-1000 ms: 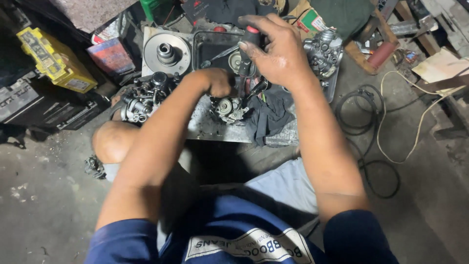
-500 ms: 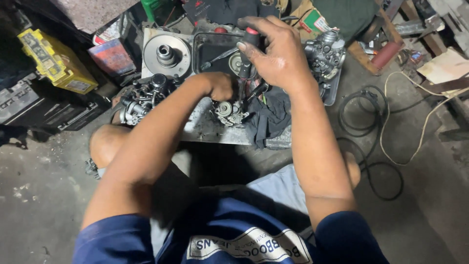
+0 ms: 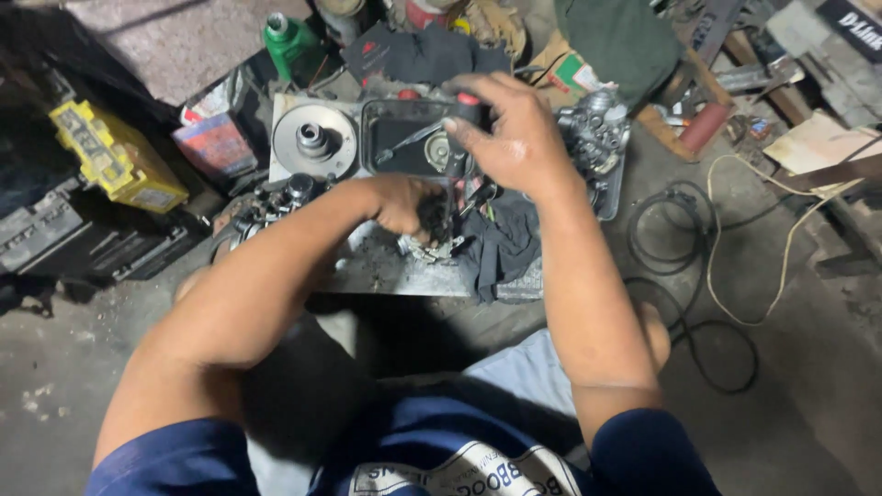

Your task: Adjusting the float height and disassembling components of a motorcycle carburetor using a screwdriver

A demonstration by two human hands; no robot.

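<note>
Cluttered workshop floor; left hand [image 3: 404,204] is gripping a small engine part [image 3: 430,241] mid-disassembly at the metal plate's [image 3: 367,266] near edge, right hand [image 3: 514,138] closing around a red-handled screwdriver [image 3: 470,108].

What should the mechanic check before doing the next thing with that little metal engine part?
1. Small metal part held steady: ok, the left hand grips it over the metal plate.
2. Tool in hand: ok, the right hand grips a red-capped tool handle; its tip is hidden.
3. Tool tip seated on the part: cannot tell, the hands cover it.
4. Rag within reach: ok, the dark cloth lies beside the part.
5. Loose bits contained: cannot tell, the black tray is partly hidden.
6. Cables clear of the work: ok, they lie on the floor to the right.
</note>
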